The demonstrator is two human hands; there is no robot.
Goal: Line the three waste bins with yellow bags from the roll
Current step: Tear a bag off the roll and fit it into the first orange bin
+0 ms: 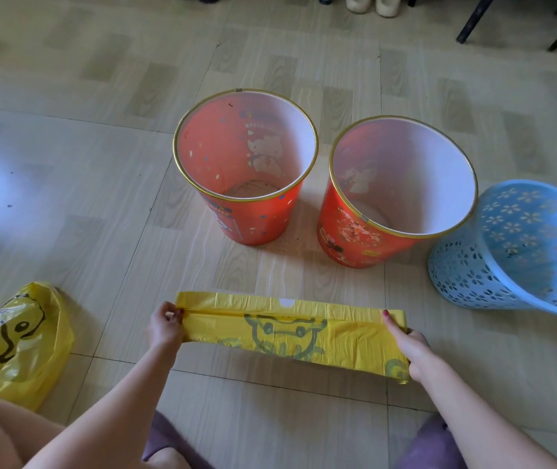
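- A crumpled yellow plastic bag (pixel 16 343) printed with a black duck outline lies on the pale wood-pattern floor (pixel 101 96) at far left
- The left hand (pixel 165 328) pinches the left edge of a stretched yellow bag (pixel 290 328), thumb and fingers pressed on the thin, wrinkled film
- That bag spans flat between both hands, a green cartoon figure on it, in front of the bins
- Two red round bins (pixel 246 164) (pixel 402 191) with gold rims stand upright, unlined
- The right hand (pixel 412 350) grips the bag's right end, fingers curled around it
- A blue plastic bin (pixel 513 248) with flower-shaped cut-outs stands just beside the right red one
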